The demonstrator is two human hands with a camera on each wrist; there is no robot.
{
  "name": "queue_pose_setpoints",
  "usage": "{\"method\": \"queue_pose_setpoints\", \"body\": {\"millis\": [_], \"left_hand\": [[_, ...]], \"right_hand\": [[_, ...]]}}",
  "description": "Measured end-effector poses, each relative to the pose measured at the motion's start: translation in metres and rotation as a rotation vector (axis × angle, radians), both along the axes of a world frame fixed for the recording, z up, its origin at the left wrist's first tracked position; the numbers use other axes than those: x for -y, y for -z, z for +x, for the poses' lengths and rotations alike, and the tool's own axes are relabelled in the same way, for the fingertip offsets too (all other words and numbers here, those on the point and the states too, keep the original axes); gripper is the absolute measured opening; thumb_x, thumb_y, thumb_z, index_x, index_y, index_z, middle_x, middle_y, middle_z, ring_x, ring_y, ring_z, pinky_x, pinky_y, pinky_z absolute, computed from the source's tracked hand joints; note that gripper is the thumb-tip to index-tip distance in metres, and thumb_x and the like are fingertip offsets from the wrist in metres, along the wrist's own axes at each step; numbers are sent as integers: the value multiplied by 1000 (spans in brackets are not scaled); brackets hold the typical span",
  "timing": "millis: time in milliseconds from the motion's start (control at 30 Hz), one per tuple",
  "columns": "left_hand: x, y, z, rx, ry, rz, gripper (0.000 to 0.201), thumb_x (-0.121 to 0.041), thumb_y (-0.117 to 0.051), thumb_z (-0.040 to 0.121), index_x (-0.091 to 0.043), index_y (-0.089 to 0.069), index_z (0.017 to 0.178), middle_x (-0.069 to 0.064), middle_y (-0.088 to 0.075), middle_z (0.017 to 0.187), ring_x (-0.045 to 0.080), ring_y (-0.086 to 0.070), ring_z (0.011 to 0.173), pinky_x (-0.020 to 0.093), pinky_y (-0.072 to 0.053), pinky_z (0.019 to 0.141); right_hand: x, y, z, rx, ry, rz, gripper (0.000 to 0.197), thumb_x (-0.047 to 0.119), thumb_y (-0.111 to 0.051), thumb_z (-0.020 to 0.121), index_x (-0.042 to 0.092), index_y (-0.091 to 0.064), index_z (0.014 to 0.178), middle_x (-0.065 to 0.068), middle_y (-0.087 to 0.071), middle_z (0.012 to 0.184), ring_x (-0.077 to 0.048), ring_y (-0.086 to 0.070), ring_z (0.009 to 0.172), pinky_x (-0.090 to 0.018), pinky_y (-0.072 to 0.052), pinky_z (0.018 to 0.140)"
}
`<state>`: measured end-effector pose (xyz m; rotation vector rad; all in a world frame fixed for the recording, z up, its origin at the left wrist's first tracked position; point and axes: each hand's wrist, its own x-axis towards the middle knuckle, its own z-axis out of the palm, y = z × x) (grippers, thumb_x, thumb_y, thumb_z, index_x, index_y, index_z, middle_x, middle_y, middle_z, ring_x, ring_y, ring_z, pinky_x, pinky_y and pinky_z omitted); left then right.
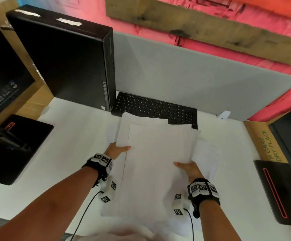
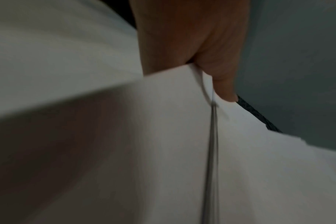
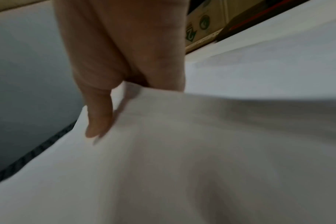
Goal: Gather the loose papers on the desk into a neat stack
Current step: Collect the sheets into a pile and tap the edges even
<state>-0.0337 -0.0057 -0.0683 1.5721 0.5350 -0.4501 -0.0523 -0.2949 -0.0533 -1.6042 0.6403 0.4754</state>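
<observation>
A bundle of white papers (image 1: 158, 145) is held above the white desk (image 1: 71, 136), its far edge overlapping the black keyboard (image 1: 155, 108). My left hand (image 1: 118, 150) pinches the bundle's left edge, thumb on top. My right hand (image 1: 186, 167) pinches the right near corner, thumb on top. More white sheets (image 1: 141, 197) lie flat under and in front of the bundle, and one sheet (image 1: 209, 153) sticks out to the right. In the left wrist view my thumb (image 2: 220, 84) lies on the paper (image 2: 182, 151). The right wrist view shows my thumb (image 3: 98, 118) pressing the paper (image 3: 182, 151).
A black computer tower (image 1: 71, 63) stands at the back left, beside the keyboard. A grey divider panel (image 1: 193, 80) closes the desk's back. Black monitor bases (image 1: 16, 150) (image 1: 283, 192) sit left and right. A cardboard box (image 1: 266, 143) lies at the right edge.
</observation>
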Motion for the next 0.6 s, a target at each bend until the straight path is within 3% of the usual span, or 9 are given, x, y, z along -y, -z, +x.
{"method": "queue_pose_setpoints", "body": {"millis": [67, 133, 167, 233, 300, 367, 467, 533, 600], "left_hand": [[-1, 7, -2, -66, -12, 12, 64, -29, -77, 71, 1, -54, 123, 14, -59, 123, 25, -55, 115, 30, -40, 101], [-4, 18, -1, -108, 14, 10, 95, -46, -85, 50, 0, -51, 126, 12, -58, 127, 26, -53, 119, 36, -38, 107], [-5, 22, 0, -106, 37, 3, 98, -46, -86, 46, -1, -51, 126, 12, -58, 127, 26, -54, 119, 38, -38, 107], [-6, 20, -1, -92, 53, -11, 84, -34, -86, 55, -1, -53, 124, 13, -59, 126, 27, -54, 119, 39, -38, 108], [-5, 4, -4, -66, 50, -42, 63, -17, -79, 68, 0, -54, 123, 14, -59, 125, 26, -53, 120, 38, -37, 108], [-8, -7, -6, -24, 24, -105, 58, -12, -76, 71, -2, -54, 123, 13, -59, 125, 23, -52, 119, 36, -36, 107], [-13, -42, -4, 102, -21, -304, 82, -28, -91, 45, -10, -58, 118, 9, -63, 118, 24, -56, 114, 42, -40, 103], [-9, -62, 3, 168, 33, -384, 91, -29, -93, 31, -16, -59, 115, 4, -67, 111, 24, -60, 108, 43, -44, 98], [-4, -79, 10, 235, 102, -368, 74, -17, -90, 43, -21, -59, 110, -4, -69, 102, 15, -62, 101, 40, -45, 98]], "right_hand": [[-1, 3, -1, -27, -46, 0, 51, 5, -78, 69, -1, -59, 116, -14, -68, 106, -25, -64, 92, -32, -49, 81], [-4, 8, 1, -44, -28, -16, 50, 7, -78, 69, -2, -59, 115, -14, -68, 102, -26, -64, 91, -32, -50, 79], [-7, 8, 1, -43, 7, -35, 49, 6, -77, 71, -3, -59, 115, -15, -67, 102, -28, -63, 91, -34, -49, 81], [-11, 4, 2, -37, 2, -39, 44, 3, -73, 74, -4, -58, 115, -17, -64, 103, -28, -61, 89, -34, -50, 77], [-11, -5, 4, -15, -34, -19, 36, 1, -71, 76, -2, -58, 110, -16, -64, 103, -24, -62, 81, -29, -48, 65], [-6, -17, 3, 55, 23, -21, 42, 3, -72, 75, 1, -55, 113, -13, -63, 103, -23, -61, 84, -30, -48, 70], [3, -35, 1, 170, 91, 53, 39, 4, -72, 73, 8, -60, 110, -2, -71, 95, -23, -64, 94, -34, -47, 90], [3, -48, 0, 232, 79, 131, 43, 4, -72, 71, 7, -62, 113, 2, -74, 88, -18, -67, 91, -30, -51, 82], [-2, -61, 4, 281, 53, 181, 65, 15, -79, 59, 7, -58, 120, -2, -71, 98, -21, -66, 95, -28, -53, 76]]}}
